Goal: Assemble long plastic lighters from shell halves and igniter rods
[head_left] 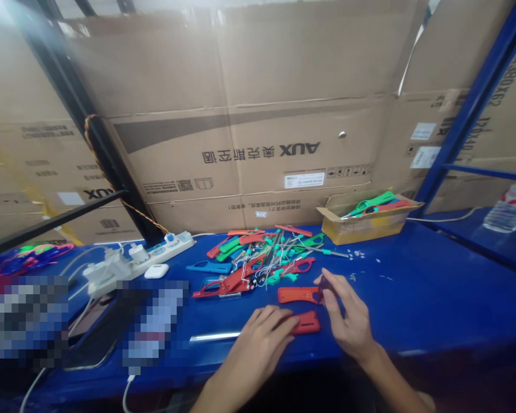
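My left hand (264, 332) is curled over a red long-neck lighter (307, 323) lying near the table's front edge; its metal tube (215, 336) sticks out to the left. Close by on the right, my right hand (348, 315) pinches a small dark piece (324, 285), too blurred to make out. That hand is beside the right end of an orange lighter casing half (296, 295). Beyond both hands lies a heap of red, green and blue casings (208, 266), metal tubes and wired parts (279, 252). My fingers hide part of the red lighter.
An open cardboard box (361, 229) with lighters stands at the back right. Small scraps (356, 253) lie in front of it. On the left are a power strip (155, 255), a white earbud case (156, 271), a phone (155, 327) and cables. Large cartons (262, 132) wall the back.
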`<act>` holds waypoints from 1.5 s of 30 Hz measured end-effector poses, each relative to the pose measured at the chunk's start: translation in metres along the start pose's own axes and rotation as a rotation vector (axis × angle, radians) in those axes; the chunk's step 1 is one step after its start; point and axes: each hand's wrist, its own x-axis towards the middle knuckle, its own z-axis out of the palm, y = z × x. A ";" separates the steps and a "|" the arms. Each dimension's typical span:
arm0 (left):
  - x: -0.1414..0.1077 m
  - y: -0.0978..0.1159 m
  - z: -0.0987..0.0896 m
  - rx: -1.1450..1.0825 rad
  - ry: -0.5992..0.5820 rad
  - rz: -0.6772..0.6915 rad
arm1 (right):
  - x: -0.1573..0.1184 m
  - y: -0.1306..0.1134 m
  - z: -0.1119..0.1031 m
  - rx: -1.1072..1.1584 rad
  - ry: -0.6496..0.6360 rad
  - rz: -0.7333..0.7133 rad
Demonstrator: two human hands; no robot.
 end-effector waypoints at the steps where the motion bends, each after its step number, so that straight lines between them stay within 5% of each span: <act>1: 0.000 0.000 0.000 0.001 -0.004 0.001 | 0.000 0.000 0.000 0.003 -0.004 0.005; 11: 0.000 0.000 -0.001 0.006 -0.019 0.006 | 0.003 -0.002 -0.002 -0.100 0.072 -0.034; 45: 0.000 -0.003 0.003 0.019 -0.003 0.021 | 0.000 -0.001 0.000 -0.029 0.019 -0.076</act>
